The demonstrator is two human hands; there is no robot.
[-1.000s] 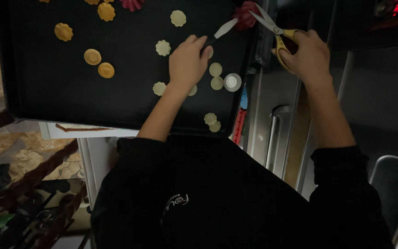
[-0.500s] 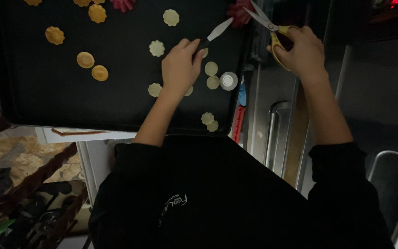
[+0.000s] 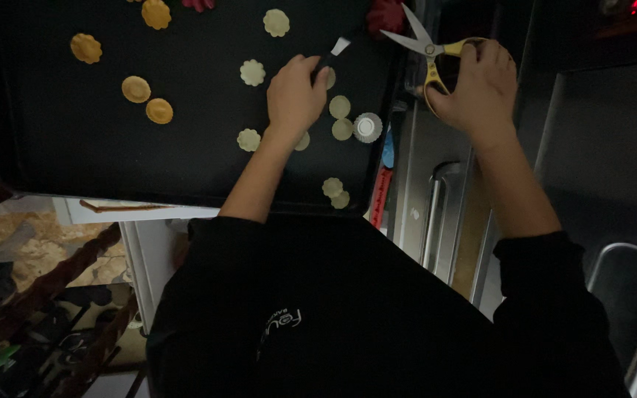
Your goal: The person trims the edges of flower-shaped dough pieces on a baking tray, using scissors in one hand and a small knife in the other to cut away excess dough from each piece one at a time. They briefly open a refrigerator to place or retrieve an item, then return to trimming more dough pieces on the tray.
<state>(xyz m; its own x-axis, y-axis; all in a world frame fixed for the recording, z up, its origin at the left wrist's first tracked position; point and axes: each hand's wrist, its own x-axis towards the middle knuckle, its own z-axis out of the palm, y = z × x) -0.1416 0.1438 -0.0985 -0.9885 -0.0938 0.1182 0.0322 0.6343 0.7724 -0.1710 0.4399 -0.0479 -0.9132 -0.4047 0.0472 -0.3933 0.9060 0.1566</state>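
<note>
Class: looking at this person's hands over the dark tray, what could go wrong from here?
1. The right hand holds yellow-handled scissors with blades open, pointing toward the left hand: a nick seems possible.
2. The left forearm lies over the pale flower-shaped pieces on the tray and might smudge them.

A kitchen or bakery: a black baking tray (image 3: 53, 162) of small pastry discs (image 3: 136, 89), with steel appliance handles (image 3: 436, 214) at three o'clock.

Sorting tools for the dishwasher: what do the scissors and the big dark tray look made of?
Scissors: bright, reflective blades, likely steel; yellow glossy handles, probably plastic, in the right hand. Tray: flat, matte black with a raised rim, possibly coated metal; the dim light leaves that open.
</note>
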